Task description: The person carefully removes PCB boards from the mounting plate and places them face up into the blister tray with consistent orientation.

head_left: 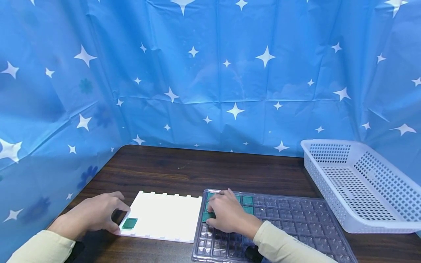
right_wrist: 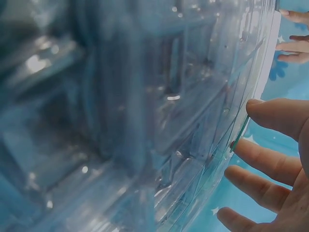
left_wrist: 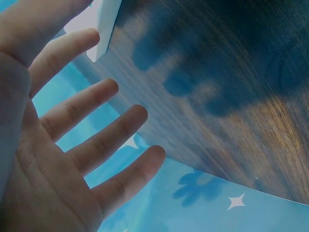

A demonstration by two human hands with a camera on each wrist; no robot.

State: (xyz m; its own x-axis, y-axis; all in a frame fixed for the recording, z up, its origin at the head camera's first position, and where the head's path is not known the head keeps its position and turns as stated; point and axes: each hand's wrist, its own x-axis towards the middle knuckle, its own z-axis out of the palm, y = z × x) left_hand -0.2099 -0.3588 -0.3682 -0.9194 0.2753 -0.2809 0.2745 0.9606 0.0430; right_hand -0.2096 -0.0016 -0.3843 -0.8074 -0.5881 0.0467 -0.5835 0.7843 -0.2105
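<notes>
A white board [head_left: 164, 215] lies flat at the centre left, with one small green circuit board [head_left: 129, 223] on its near left corner. Against the board's left edge rests my left hand [head_left: 95, 213], thumb and forefinger touching it; the left wrist view shows the other fingers [left_wrist: 111, 137] spread and straight. My right hand [head_left: 227, 212] is over the left part of a clear plastic compartment tray [head_left: 296, 215]. Between its thumb and forefinger it pinches a thin green circuit board [right_wrist: 240, 131], seen edge-on in the right wrist view. Several more green boards [head_left: 248, 199] sit in the tray's far left pockets.
A white perforated basket [head_left: 355, 182] stands right of the tray, close to its far right corner. The dark wooden table [head_left: 184, 168] extends behind the board and tray. A blue star-patterned curtain [head_left: 210, 80] surrounds the table at the back and sides.
</notes>
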